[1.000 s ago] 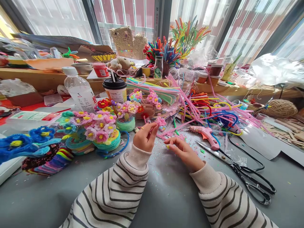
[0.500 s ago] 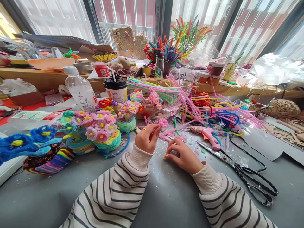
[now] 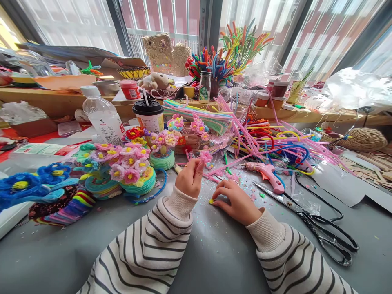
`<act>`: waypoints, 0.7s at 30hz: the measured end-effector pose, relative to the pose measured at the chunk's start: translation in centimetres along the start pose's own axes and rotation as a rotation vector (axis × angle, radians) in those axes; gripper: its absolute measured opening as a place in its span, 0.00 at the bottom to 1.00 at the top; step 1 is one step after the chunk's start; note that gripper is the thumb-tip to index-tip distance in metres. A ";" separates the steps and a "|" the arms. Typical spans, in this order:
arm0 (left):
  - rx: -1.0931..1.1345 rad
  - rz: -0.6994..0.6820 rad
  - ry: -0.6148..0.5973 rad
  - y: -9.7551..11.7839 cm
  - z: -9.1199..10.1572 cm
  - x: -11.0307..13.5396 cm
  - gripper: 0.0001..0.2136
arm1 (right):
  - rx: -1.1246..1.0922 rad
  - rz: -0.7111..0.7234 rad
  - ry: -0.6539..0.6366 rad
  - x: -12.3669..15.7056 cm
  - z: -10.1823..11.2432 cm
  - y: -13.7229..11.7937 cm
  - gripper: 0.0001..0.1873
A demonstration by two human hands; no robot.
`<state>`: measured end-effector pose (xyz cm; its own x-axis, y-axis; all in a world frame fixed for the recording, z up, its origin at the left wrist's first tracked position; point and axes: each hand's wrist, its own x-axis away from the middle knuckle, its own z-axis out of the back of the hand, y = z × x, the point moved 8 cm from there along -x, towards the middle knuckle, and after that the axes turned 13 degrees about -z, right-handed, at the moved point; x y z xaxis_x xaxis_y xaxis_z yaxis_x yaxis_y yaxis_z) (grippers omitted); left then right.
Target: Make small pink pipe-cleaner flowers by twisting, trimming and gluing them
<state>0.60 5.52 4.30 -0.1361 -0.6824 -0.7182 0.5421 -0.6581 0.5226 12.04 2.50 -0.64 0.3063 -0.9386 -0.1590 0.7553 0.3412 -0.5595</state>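
Observation:
Pinched between thumb and fingertips of my left hand [image 3: 189, 179] is a small pink pipe-cleaner flower [image 3: 206, 157], raised a little over the table. My right hand [image 3: 234, 203] rests low on the grey tabletop [image 3: 211, 253], its thumb and index finger closed on a tiny yellow piece [image 3: 211, 201]. Behind the right knuckles a thin metal tool lies mostly hidden. Finished pink pipe-cleaner flowers [image 3: 130, 163] stand in a turquoise coiled pot [image 3: 141, 183] left of my left hand.
A pink glue gun [image 3: 266, 175] and large black-handled scissors [image 3: 309, 220] lie to the right. Loose pipe cleaners [image 3: 257, 139] pile up behind. A lidded cup [image 3: 148, 116] and a plastic bottle [image 3: 102, 116] stand at the back left. Blue flowers [image 3: 33, 181] sit far left.
My left hand has shifted slightly left with the pink flower. The right fingertips have moved a little left, and the yellow piece shows more clearly between them.

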 end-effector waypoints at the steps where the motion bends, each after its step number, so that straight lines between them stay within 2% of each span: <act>1: 0.031 0.043 -0.010 -0.2 -0.1 0.0 0.09 | -0.006 -0.002 -0.005 0.0 -0.1 -0.1 0.03; 4: 0.128 0.122 -0.068 -0.7 -0.9 0.2 0.10 | -0.038 -0.011 0.014 0.0 0.1 -0.1 0.02; 8: 0.257 0.197 -0.129 -1.6 -2.2 0.6 0.13 | -0.116 -0.015 0.147 0.0 1.6 0.0 0.02; 11: 0.489 0.302 -0.225 -1.9 -3.8 1.3 0.14 | -0.238 -0.070 0.221 0.2 2.9 0.6 0.04; 14: 0.709 0.347 -0.328 -1.1 -5.1 1.8 0.16 | -0.409 -0.162 0.247 0.2 3.6 1.4 0.07; 17: 0.876 0.358 -0.337 -0.4 -5.5 1.9 0.18 | -0.528 -0.224 0.252 0.2 3.8 2.1 0.09; 21: 0.978 0.422 -0.284 -0.7 -5.8 2.2 0.19 | -0.553 -0.246 0.231 0.1 3.4 2.3 0.09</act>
<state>4.72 6.27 -0.31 -0.3482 -0.8773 -0.3302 -0.2837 -0.2371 0.9291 15.76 3.33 0.83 -0.0167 -0.9939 -0.1086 0.3589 0.0954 -0.9285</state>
